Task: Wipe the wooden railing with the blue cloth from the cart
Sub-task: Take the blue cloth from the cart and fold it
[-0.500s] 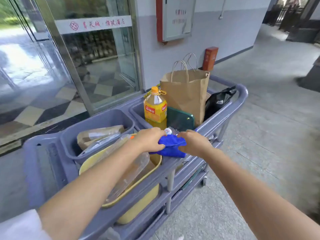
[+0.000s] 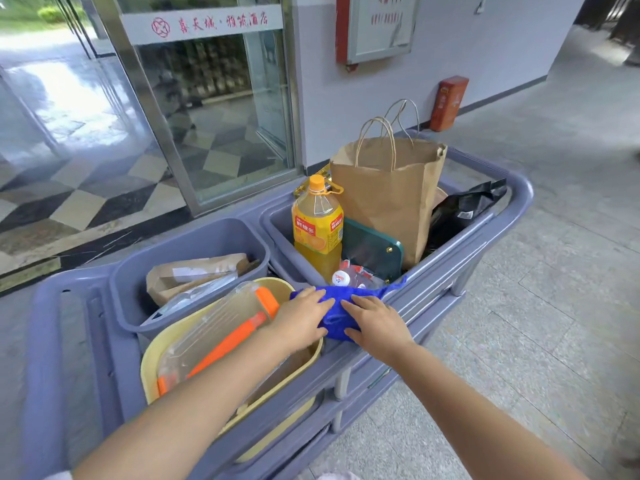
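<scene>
The blue cloth lies bunched on the near rim of the grey cart, between the yellow tub and the right-hand bin. My left hand rests on the cloth's left end, fingers stretched over it and thumb beneath. From the right, my right hand covers the other end, fingers laid flat on top. Both hands hold the cloth against the rim. No wooden railing is in view.
The cart holds a yellow tub with a clear orange-lidded container, a grey bin, an orange juice bottle, a brown paper bag and a black bag. A glass door stands behind; tiled floor opens to the right.
My hands have gone from closed fists around the bunched cloth to flatter fingers spread over it, and the cloth now sits lower on the cart rim.
</scene>
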`<state>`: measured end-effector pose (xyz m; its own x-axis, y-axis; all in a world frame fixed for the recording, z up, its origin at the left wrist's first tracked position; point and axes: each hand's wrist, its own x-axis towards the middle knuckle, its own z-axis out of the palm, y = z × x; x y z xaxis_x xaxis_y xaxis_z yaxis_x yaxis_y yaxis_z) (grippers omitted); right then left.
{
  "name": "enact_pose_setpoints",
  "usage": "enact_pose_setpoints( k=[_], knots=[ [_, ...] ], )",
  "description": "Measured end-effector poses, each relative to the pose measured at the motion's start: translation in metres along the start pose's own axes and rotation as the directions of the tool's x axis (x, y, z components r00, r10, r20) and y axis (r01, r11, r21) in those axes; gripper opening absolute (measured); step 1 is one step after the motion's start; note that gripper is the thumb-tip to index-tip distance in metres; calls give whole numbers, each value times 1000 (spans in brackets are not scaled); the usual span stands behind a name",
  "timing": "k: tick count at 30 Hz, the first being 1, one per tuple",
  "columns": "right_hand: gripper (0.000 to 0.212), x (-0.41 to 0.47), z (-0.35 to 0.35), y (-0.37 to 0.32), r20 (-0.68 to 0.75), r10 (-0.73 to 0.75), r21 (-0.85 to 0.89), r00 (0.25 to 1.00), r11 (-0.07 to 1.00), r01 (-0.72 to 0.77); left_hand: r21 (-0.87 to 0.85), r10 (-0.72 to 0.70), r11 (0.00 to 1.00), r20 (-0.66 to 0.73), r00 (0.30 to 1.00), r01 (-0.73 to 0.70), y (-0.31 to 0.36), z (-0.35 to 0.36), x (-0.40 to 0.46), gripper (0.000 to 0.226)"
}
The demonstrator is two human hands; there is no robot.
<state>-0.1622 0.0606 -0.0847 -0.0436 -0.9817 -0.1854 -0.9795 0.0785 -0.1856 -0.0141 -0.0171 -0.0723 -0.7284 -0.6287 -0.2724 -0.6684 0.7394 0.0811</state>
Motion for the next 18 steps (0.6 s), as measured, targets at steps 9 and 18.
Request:
enact_pose_setpoints(
  k=[9,18],
  knots=[
    [20,-7,-2,-2,-174,-9,-31,985,1000,3,14,10,1000,-181,983,-7,15,0,-6,25],
    [20,-38,-65,29,-268,69,169,961,985,-24,-303,117,933,-250,961,-193,32,-63,-7,12]
  ],
)
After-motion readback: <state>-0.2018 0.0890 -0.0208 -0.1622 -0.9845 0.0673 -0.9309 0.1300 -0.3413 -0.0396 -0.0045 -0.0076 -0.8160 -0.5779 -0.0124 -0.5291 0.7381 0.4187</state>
